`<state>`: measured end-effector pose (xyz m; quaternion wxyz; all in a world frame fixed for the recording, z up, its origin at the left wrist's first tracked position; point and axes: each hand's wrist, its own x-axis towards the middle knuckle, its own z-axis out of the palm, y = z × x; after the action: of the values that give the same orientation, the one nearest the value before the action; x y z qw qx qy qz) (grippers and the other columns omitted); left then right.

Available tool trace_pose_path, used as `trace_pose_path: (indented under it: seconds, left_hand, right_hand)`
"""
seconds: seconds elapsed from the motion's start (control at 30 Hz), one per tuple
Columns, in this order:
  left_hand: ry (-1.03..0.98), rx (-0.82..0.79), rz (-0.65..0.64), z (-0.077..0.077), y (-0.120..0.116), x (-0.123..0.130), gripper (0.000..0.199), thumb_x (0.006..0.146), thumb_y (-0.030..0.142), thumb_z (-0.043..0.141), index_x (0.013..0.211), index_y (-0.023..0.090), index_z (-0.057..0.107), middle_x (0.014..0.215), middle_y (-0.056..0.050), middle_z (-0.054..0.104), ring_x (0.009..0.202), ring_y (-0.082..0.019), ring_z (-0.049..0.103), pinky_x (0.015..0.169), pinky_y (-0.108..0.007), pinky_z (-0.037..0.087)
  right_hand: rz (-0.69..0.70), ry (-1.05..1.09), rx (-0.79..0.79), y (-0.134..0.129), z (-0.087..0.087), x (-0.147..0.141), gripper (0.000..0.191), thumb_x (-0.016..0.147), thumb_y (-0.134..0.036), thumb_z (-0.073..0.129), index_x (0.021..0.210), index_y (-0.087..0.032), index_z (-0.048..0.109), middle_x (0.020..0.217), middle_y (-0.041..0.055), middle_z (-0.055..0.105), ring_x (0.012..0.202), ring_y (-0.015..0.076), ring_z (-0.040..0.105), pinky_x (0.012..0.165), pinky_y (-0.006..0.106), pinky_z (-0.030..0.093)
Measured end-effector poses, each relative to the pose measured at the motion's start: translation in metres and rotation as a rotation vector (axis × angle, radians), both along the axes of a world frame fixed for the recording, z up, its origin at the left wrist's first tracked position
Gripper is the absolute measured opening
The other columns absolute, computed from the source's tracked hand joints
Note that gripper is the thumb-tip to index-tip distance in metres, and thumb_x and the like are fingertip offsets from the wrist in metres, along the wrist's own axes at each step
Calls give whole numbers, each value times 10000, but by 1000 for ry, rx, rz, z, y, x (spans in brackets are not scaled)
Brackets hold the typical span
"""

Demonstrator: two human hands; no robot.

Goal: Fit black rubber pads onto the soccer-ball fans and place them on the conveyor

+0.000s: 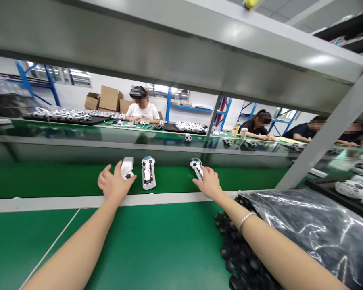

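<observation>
Left hand: I am seeing, from my distant seat, the left hand [113, 183] reaching onto the green strip [172, 177], its thumb and forefinger spreading around a left white device [127, 166]; I cannot tell whether they are clamping it.
Right hand: The right hand [210, 183] is holding the lower end of a right white device [196, 163], thumb and fingers pinching it; its football-patterned head is pointing away, toward the far edge.
Middle device: Another white device [148, 173] is lying face up just beside the left one, its ball-patterned head facing away and its dark inside showing.
Room between: Bare green is stretching from the middle device to the right one, giving the hands sideways space.
Near edge: A pale rail [169, 198] is separating the strip from the green surface [157, 241] below; both wrists are passing over it.
Right limit: Heaped black parts [237, 257] and a shiny plastic sheet [317, 225] are crowding the right forearm, which is wearing a beaded bracelet [247, 219].
Upper limit: A grey shelf [169, 60] is spanning overhead, and a slanting post [320, 129] is bounding the right.
Beyond: A person in white [142, 111] is sitting at the far side.
</observation>
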<state>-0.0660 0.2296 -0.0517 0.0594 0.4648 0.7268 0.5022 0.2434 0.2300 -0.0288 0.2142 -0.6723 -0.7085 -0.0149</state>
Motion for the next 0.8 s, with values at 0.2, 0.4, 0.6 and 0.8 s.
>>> trace_pose_path:
  seconds: [0.2, 0.4, 0.6, 0.8]
  left_hand:
    - [-373, 21, -63, 2, -3, -13, 559, 537, 372, 721, 1029, 204, 516, 1095, -111, 526, 1083, -344, 447, 920, -453, 362]
    - [-883, 145, -209, 17, -61, -10, 223, 795, 400, 374, 909, 218, 432, 819, -35, 566, 801, -196, 575, 613, -288, 511]
    - [-1240, -183, -584, 33, -134, 21, 274, 797, 403, 398, 789, 166, 533, 637, -71, 599, 481, -169, 553, 350, -229, 410]
    - [-1462, -447, -672, 27, -156, 63, 377, 847, 463, 375, 806, 137, 559, 605, -92, 618, 449, -173, 580, 381, -252, 486]
  right_hand:
    - [402, 248, 38, -96, 15, -13, 499, 804, -321, 516, 1272, -224, 369, 1336, 110, 326, 1265, 226, 294, 1003, 411, 335]
    - [516, 462, -17, -170, 16, -21, 509, 828, -324, 500, 1302, -264, 323, 1366, 82, 293, 1260, 198, 300, 914, 343, 446]
    - [516, 799, -132, -182, 7, -21, 692, 771, -358, 577, 1345, -255, 205, 1418, 114, 199, 1251, 222, 328, 798, 301, 508]
    - [665, 1169, -663, -180, -4, -15, 443, 806, -354, 551, 1190, -204, 389, 1110, 94, 562, 883, 166, 618, 522, 179, 494]
